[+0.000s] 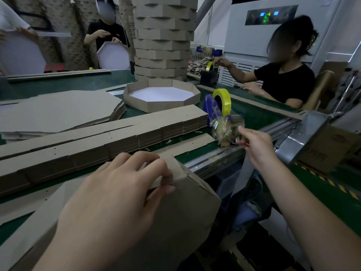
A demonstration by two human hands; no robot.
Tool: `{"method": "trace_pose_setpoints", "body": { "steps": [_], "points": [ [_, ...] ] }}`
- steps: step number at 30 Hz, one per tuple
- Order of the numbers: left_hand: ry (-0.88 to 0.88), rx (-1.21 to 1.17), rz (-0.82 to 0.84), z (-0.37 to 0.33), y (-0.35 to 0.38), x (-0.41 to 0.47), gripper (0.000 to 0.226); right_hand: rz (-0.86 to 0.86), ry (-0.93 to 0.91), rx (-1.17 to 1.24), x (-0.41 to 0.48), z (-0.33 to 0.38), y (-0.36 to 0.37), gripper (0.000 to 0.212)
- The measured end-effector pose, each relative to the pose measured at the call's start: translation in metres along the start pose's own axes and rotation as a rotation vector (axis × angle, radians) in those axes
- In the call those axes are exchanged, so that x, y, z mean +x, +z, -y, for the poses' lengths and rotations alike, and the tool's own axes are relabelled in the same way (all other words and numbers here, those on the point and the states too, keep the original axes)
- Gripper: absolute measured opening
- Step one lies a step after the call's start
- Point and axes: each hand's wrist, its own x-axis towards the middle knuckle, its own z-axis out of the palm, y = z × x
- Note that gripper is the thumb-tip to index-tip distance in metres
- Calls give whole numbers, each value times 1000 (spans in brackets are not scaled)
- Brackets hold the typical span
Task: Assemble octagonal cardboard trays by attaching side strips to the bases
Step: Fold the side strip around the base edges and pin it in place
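A brown octagonal base [175, 216] lies bottom up at the table's near edge and hangs over it. My left hand [117, 194] presses on top of it, and its fingers pinch a side strip [173, 167] against the base's far corner. My right hand [254, 145] reaches to the blue tape dispenser [213, 110], fingers pinched at its cutter end over clear tape. A yellow tape roll [222, 98] sits on the dispenser. A finished tray [162, 95] with a white inside rests further back.
Stacks of side strips [109, 137] run across the table's middle, flat bases [58, 110] are piled at left, and a tall tower of trays [164, 40] stands behind. A person [283, 79] works at right with a second dispenser [209, 73]; others stand far left. A metal rail [224, 155] edges the table.
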Motion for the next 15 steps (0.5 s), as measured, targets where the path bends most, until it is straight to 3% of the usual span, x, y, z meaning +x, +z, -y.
{"method": "trace_pose_setpoints", "body": {
  "steps": [4, 10, 15],
  "points": [
    [-9, 1, 50, 0, -3, 1, 23, -32, -169, -462, 5, 10, -4, 21],
    [-33, -14, 31, 0, -4, -1, 22, -64, -186, -753, 4, 12, -13, 23],
    [-56, -39, 27, -1, -3, -1, 25, 129, -407, -836, -18, 23, -6, 11]
  ]
}}
